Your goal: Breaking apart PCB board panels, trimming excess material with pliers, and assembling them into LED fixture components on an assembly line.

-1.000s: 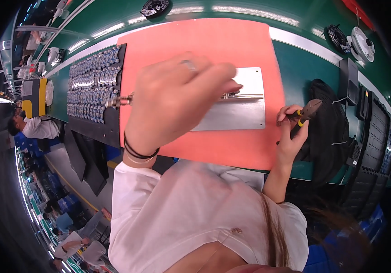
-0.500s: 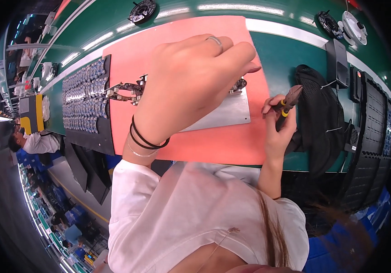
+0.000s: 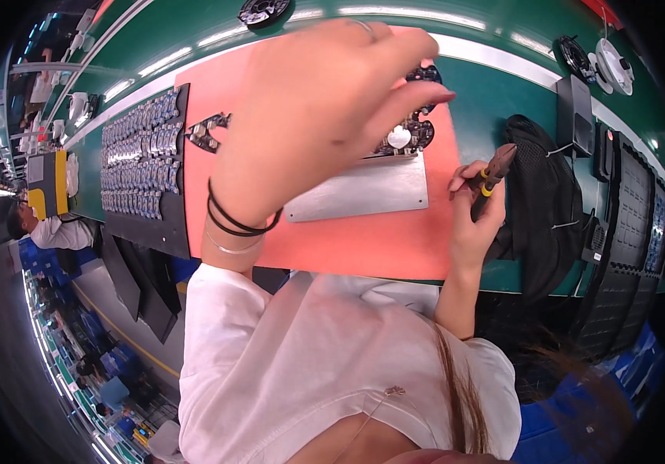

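Note:
My left hand (image 3: 309,116) reaches across the pink mat (image 3: 348,255), large in the view, with two dark hair ties on its wrist. Between its thumb and fingers shows a dark curved circuit board (image 3: 425,77), mostly hidden by the hand. Below it, more dark board (image 3: 413,135) with a round silvery part lies at the far edge of a metal plate (image 3: 355,189). Another piece of board (image 3: 207,133) shows left of the wrist. My right hand (image 3: 475,220) is closed round cutting pliers (image 3: 491,176) with black and yellow handles, jaws pointing up, at the mat's right edge.
Rows of small blue circuit boards (image 3: 143,155) lie on a black sheet at the left. A black mesh bag (image 3: 541,209) and black trays (image 3: 630,209) are at the right. Round fan-like parts (image 3: 264,11) stand along the far side. A person (image 3: 54,232) sits far left.
My left hand has moved farther away from me, its thumb now farther from the fingers, and a dark board now shows at the fingertips. My right hand stays put with the pliers.

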The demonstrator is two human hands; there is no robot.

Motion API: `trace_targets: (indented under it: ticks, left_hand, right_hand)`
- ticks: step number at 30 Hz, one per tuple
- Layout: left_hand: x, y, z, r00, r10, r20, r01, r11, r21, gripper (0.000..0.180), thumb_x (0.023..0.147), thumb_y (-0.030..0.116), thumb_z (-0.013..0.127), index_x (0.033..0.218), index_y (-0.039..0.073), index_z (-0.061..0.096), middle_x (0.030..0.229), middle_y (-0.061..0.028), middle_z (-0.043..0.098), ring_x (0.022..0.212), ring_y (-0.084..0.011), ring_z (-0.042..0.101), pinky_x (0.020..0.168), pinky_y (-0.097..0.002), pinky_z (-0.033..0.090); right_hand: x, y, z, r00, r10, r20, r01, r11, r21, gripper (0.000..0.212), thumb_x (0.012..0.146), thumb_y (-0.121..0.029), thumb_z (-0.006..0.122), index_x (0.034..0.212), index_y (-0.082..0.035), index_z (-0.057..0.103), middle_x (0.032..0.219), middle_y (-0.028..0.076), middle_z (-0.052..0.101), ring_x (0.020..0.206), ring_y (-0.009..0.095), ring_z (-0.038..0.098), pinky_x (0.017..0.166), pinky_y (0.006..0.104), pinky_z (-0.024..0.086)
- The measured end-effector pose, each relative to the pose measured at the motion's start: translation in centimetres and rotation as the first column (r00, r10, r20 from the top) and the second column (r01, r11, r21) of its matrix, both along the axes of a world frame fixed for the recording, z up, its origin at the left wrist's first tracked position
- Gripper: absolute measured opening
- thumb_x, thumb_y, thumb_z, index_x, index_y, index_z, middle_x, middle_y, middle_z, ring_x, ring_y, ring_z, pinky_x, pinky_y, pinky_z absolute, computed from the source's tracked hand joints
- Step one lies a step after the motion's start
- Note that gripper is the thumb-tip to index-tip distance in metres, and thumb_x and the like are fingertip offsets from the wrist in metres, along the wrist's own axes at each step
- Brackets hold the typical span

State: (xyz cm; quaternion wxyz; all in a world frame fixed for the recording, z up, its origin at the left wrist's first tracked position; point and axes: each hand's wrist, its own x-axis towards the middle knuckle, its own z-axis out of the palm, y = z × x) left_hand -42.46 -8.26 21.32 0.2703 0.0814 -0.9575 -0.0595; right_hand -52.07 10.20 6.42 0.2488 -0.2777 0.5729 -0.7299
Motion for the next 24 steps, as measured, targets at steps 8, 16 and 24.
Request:
trace_targets:
  ticks: [8,16,24]
  left_hand:
    - [4.3,-2.8,0.5,0.989,0.078,0.127,-0.086,0.994,0.06,0.031,0.083,0.021,0.076,0.109,0.007,0.068,0.078,-0.0082,0.066,0.071,-0.0199,0.066,0.061,-0.0311,0.051]
    - [3.8,-2.5,-1.2,0.986,0.097,0.136,-0.081,0.989,-0.123,0.029,0.082,0.027,0.076,0.108,0.017,0.067,0.063,-0.0025,0.061,0.054,-0.018,0.06,0.05,-0.0294,0.044]
    - [3.4,-4.3,-1.7,0.984,-0.017,0.176,0.024,0.999,-0.041,0.023,0.087,0.026,0.07,0.107,0.016,0.065,0.063,-0.0018,0.061,0.052,-0.0188,0.057,0.047,-0.0308,0.04]
  right_hand:
    - [0.5,0.0,-0.4,0.999,-0.035,-0.022,0.035,0.999,0.007,0.023,0.086,0.015,0.042,0.101,-0.001,0.05,0.089,0.004,0.052,0.08,0.009,0.051,0.072,0.0225,0.042]
    - [0.2,-0.1,-0.5,0.999,-0.026,-0.041,0.027,0.999,0.024,0.023,0.086,0.015,0.042,0.101,-0.001,0.05,0.089,0.004,0.052,0.081,0.009,0.052,0.072,0.0226,0.043]
    - [0.1,-0.3,-0.5,0.997,-0.04,-0.069,0.044,0.998,0.055,0.023,0.086,0.015,0.042,0.1,-0.001,0.05,0.086,0.004,0.053,0.078,0.008,0.05,0.07,0.0218,0.041]
